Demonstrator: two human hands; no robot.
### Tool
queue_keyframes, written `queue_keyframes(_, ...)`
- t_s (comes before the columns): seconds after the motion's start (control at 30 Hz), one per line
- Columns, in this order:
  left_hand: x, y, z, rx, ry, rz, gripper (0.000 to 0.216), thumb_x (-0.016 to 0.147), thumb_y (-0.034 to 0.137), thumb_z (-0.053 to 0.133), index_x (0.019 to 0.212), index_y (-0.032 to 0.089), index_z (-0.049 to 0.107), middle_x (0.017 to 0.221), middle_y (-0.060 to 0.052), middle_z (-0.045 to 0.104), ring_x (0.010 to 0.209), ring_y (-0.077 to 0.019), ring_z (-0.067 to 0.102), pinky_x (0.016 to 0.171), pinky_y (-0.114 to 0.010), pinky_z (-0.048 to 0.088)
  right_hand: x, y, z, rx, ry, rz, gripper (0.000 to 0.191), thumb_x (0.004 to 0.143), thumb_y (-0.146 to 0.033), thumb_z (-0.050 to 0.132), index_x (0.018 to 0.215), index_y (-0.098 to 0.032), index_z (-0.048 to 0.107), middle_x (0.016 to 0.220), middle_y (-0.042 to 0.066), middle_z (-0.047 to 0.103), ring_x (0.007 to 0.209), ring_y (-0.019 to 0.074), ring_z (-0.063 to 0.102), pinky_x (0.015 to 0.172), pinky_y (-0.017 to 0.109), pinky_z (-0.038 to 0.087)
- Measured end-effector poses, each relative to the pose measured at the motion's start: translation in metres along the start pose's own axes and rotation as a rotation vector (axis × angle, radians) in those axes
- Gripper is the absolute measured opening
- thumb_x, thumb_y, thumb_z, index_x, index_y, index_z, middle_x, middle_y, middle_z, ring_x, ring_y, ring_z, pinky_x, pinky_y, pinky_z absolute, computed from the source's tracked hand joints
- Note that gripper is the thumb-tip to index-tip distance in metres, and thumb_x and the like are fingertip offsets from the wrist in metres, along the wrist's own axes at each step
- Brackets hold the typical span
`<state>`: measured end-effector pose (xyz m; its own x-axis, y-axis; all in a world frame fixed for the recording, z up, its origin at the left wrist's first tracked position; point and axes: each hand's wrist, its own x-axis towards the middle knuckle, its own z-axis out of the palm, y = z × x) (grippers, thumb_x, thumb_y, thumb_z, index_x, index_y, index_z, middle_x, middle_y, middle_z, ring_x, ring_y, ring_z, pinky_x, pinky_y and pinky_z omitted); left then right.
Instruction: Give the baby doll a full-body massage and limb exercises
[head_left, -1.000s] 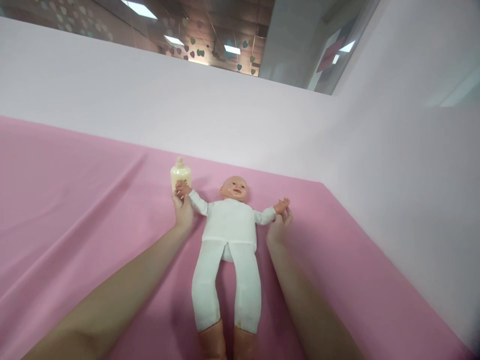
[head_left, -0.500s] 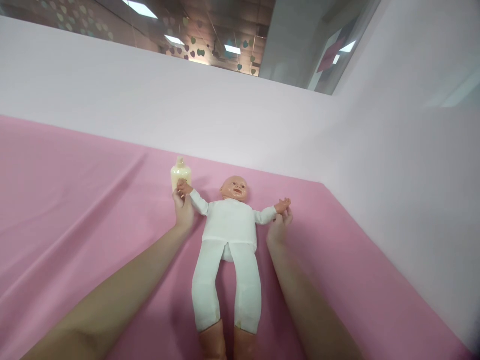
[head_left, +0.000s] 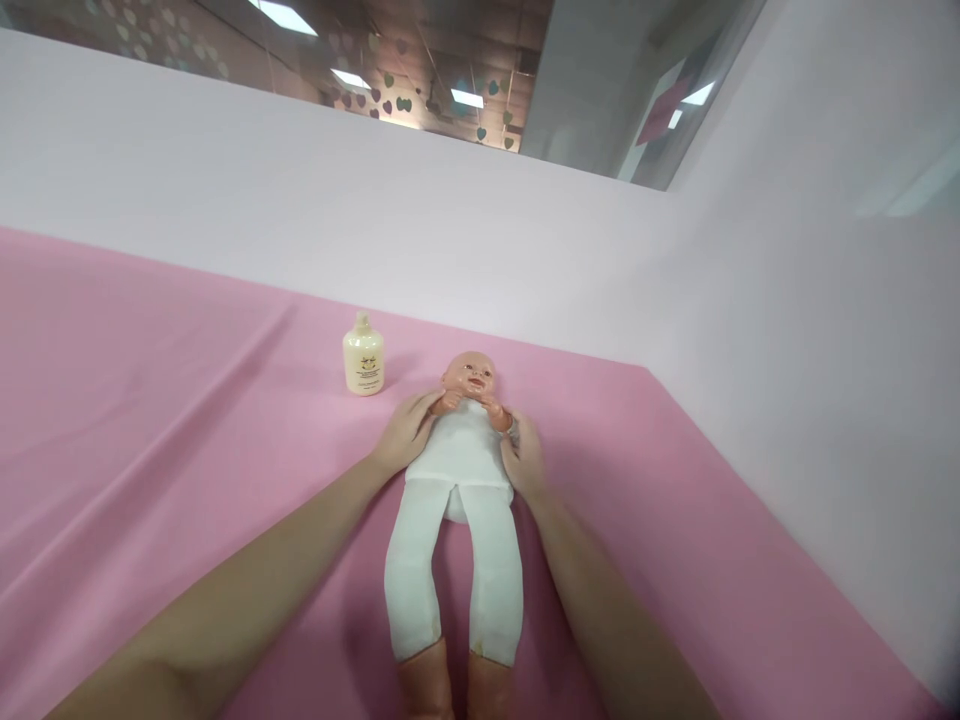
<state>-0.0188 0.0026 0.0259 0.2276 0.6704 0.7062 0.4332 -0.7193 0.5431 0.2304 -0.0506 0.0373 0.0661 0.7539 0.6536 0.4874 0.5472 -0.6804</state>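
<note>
A baby doll in a white top and white trousers lies on its back on the pink sheet, head away from me. My left hand grips the doll's arm on the left side and holds it folded over the chest. My right hand grips the other arm and holds it folded in the same way. The doll's two small hands meet under its chin. A cream bottle stands upright to the left of the doll's head, apart from my left hand.
The pink sheet covers the whole surface, with long creases on the left. White walls close it off at the back and along the right side. A mirrored ceiling with lights shows above.
Both of the doll's arms were spread out to the sides. My hands have brought them inward over its chest, and my left hand has moved away from the bottle.
</note>
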Motion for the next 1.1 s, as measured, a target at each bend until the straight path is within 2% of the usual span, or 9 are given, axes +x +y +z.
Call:
queue_keyframes(0.27,-0.001,0.006,0.004,0.044,-0.069,0.046,0.04,0.1,0.028,0.042,0.137,0.027,0.06,0.133,-0.01,0.066,0.123,-0.0273,0.06,0.11,-0.05,0.045,-0.002,-0.007,0.004,-0.069,0.011,-0.078,0.056,0.073,-0.012,0.052,0.126,-0.026,0.064,0.122,0.006,0.068,0.117,0.0269,0.06,0.108,0.05,0.047)
queue_keyframes(0.47,-0.005,0.01,0.005,-0.01,0.025,0.058,0.041,0.1,0.035,0.046,0.137,0.022,0.056,0.134,-0.014,0.064,0.125,-0.0294,0.058,0.111,-0.052,0.044,-0.009,-0.01,0.004,-0.002,0.038,-0.122,0.059,0.072,-0.013,0.054,0.129,-0.026,0.06,0.125,0.007,0.066,0.119,0.0271,0.061,0.108,0.049,0.048)
queue_keyframes(0.6,-0.001,0.008,0.004,-0.142,0.166,-0.069,0.046,0.101,0.043,0.047,0.141,0.019,0.05,0.138,-0.016,0.06,0.13,-0.0295,0.056,0.113,-0.052,0.042,-0.007,-0.001,0.004,0.036,0.148,-0.033,0.054,0.084,-0.025,0.059,0.138,-0.023,0.051,0.135,0.012,0.06,0.128,0.0263,0.057,0.114,0.049,0.044)
queue_keyframes(0.7,0.003,0.001,0.0,-0.237,0.29,-0.216,0.051,0.101,0.043,0.048,0.147,0.021,0.043,0.146,-0.016,0.054,0.134,-0.0281,0.053,0.115,-0.049,0.04,-0.002,0.01,0.004,0.067,0.25,0.074,0.053,0.094,-0.039,0.055,0.143,-0.022,0.043,0.144,0.014,0.053,0.133,0.0241,0.053,0.115,0.048,0.042)
queue_keyframes(0.77,0.005,-0.005,-0.003,-0.29,0.314,-0.268,0.054,0.101,0.041,0.049,0.151,0.024,0.038,0.152,-0.015,0.049,0.136,-0.0271,0.052,0.116,-0.047,0.04,0.003,0.016,0.001,0.084,0.265,0.142,0.053,0.097,-0.046,0.052,0.143,-0.023,0.044,0.146,0.014,0.052,0.134,0.0233,0.053,0.113,0.047,0.043)
queue_keyframes(0.9,0.007,-0.014,-0.005,-0.276,0.238,-0.356,0.062,0.099,0.036,0.05,0.157,0.025,0.031,0.161,-0.013,0.041,0.146,-0.0281,0.042,0.12,-0.048,0.034,0.01,0.023,-0.006,0.057,0.213,0.225,0.051,0.097,-0.049,0.049,0.142,-0.025,0.05,0.15,0.011,0.052,0.139,0.0247,0.05,0.117,0.049,0.04)
queue_keyframes(1.03,0.008,-0.013,-0.005,-0.181,0.087,-0.347,0.057,0.098,0.031,0.045,0.154,0.02,0.041,0.155,-0.013,0.048,0.145,-0.0292,0.044,0.121,-0.049,0.032,0.014,0.024,-0.011,0.059,0.054,0.194,0.06,0.096,-0.041,0.049,0.155,-0.031,0.041,0.162,0.004,0.042,0.151,0.0234,0.036,0.125,0.049,0.029)
queue_keyframes(1.1,0.009,-0.013,-0.005,-0.162,0.053,-0.375,0.056,0.097,0.031,0.042,0.152,0.018,0.045,0.154,-0.013,0.051,0.142,-0.0295,0.046,0.121,-0.048,0.033,0.015,0.027,-0.012,0.08,-0.031,0.22,0.064,0.095,-0.039,0.049,0.158,-0.032,0.036,0.164,0.001,0.039,0.153,0.0231,0.034,0.127,0.049,0.027)
